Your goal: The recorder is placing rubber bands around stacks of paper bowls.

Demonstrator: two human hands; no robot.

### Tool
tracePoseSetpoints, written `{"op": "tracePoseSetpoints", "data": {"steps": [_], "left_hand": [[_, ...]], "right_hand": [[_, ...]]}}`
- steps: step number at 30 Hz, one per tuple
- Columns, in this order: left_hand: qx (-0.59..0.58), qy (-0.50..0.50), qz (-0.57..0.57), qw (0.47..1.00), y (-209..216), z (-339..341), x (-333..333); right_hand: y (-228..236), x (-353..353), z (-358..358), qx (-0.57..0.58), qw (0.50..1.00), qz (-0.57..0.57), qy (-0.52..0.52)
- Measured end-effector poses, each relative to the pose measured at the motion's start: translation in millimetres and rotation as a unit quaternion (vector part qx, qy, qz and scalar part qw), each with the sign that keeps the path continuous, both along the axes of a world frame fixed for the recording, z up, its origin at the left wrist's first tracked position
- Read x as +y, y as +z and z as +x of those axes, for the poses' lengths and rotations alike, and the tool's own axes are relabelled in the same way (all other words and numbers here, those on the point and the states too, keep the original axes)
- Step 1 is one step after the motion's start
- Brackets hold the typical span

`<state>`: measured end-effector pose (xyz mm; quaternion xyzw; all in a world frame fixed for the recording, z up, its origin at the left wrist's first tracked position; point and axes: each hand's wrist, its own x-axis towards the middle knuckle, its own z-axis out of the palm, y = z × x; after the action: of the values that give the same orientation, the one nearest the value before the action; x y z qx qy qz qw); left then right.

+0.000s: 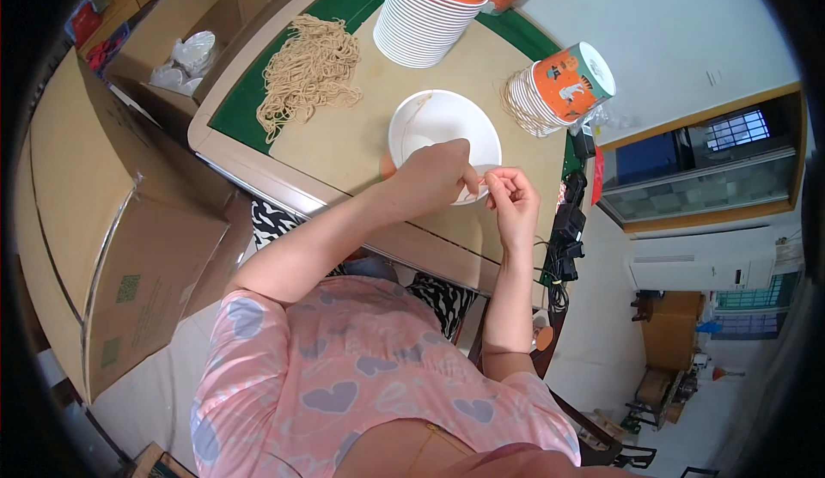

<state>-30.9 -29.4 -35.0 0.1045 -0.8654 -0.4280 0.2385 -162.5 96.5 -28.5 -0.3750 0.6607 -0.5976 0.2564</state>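
Observation:
A white paper bucket stands on the table in front of me, its open mouth turned up toward me. Thin tan string runs across the far left part of its mouth. At the near right rim my left hand is closed, back of the hand up, and hides part of the bucket. Beside it my right hand pinches at the same rim, fingertips almost meeting the left ones. Both seem to grip the string there, though the fingers mostly cover it. A tangled heap of tan string lies to the left.
A tall stack of orange and white paper buckets rises at the back. To the right, a shorter upside-down stack has strings hanging around it. Black power adapters line the right table edge. Cardboard boxes stand at the left.

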Motion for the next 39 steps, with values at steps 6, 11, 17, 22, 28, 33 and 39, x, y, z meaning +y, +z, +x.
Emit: {"op": "tracePoseSetpoints", "data": {"steps": [6,11,17,22,28,33,39], "left_hand": [[0.007,0.047,-0.076,0.996,-1.2,-1.6,6.1],[0.006,0.041,-0.085,0.995,8.4,0.9,6.6],[0.014,0.034,-0.224,0.974,-0.8,-1.9,5.9],[-0.019,0.038,-0.248,0.968,4.2,-5.0,8.0],[-0.025,0.006,-0.062,0.998,11.6,2.1,1.5],[-0.021,-0.009,-0.003,1.000,8.3,-1.0,-5.1],[-0.168,-0.101,0.126,0.972,27.0,-1.1,-16.4]], "right_hand": [[2.9,3.4,-1.6,-0.030,0.999,0.005,0.025],[4.9,3.1,-1.0,-0.041,0.999,0.003,0.022],[3.0,2.0,-3.0,-0.031,0.999,0.013,0.021],[-4.7,7.3,-7.3,-0.009,0.999,0.015,0.030],[-10.3,7.1,4.4,0.016,0.999,-0.031,-0.002],[-22.4,9.2,22.2,0.083,0.991,-0.080,-0.061],[-26.7,8.4,34.5,0.099,0.985,-0.085,-0.113]]}}
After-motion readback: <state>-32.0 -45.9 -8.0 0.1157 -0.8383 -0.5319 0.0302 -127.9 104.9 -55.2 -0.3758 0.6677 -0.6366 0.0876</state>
